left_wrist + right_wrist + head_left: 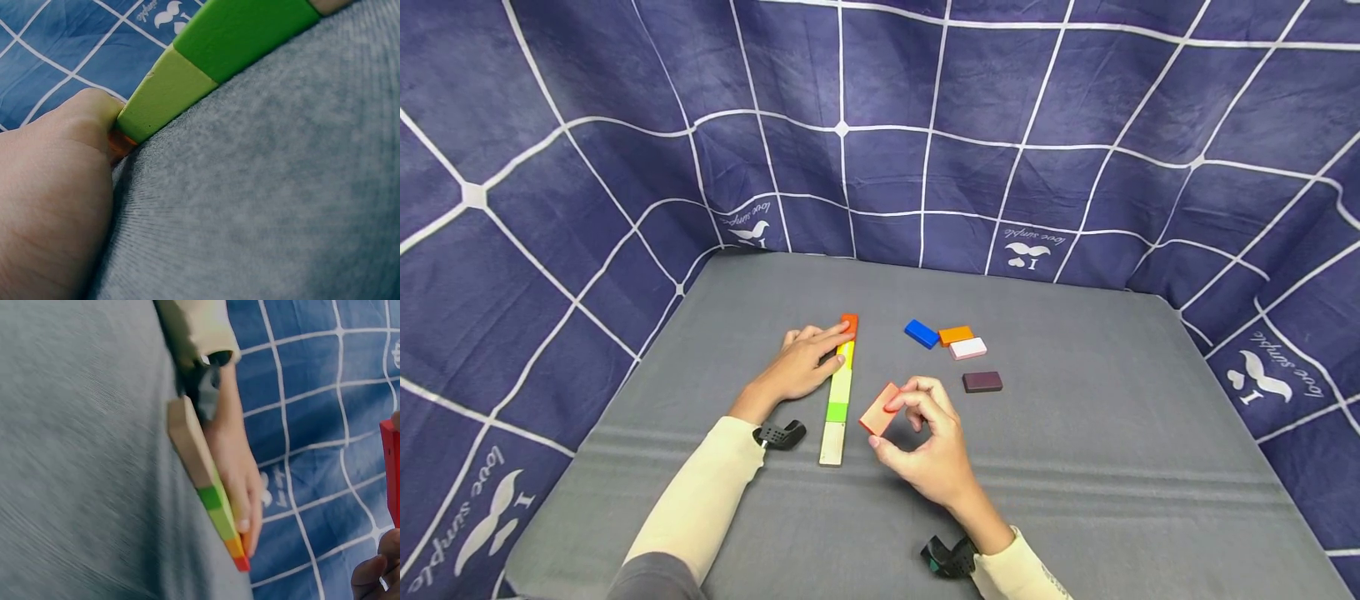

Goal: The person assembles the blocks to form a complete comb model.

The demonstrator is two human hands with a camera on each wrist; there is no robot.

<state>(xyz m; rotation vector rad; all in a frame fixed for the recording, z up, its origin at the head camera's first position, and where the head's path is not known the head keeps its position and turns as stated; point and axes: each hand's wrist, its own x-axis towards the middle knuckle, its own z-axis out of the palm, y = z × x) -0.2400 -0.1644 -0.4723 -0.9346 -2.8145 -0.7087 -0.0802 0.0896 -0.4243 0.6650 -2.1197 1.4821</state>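
1. Red block (880, 409) is pinched between the thumb and fingertips of my right hand (928, 446), tilted and near a row of blocks (841, 387).
2. I judge it light and stiff, probably painted wood: hard to break, though its smooth faces could slip. Its ends or edges look like the best hold, leaving the broad faces free.
3. My left hand (805, 367) lies at the row's far end, fingers extended across the top, thumb by the yellow part. How hard it presses, I cannot tell.
4. Toward me, the row ends in a green block (837, 412) and a pale block (832, 444). The pieces could well shift at a knock, so they want a gentle touch.
5. Farther off on the table (1075, 467) lie a blue block (921, 333), an orange block (955, 336), a white block (968, 348) and a dark block (982, 382).
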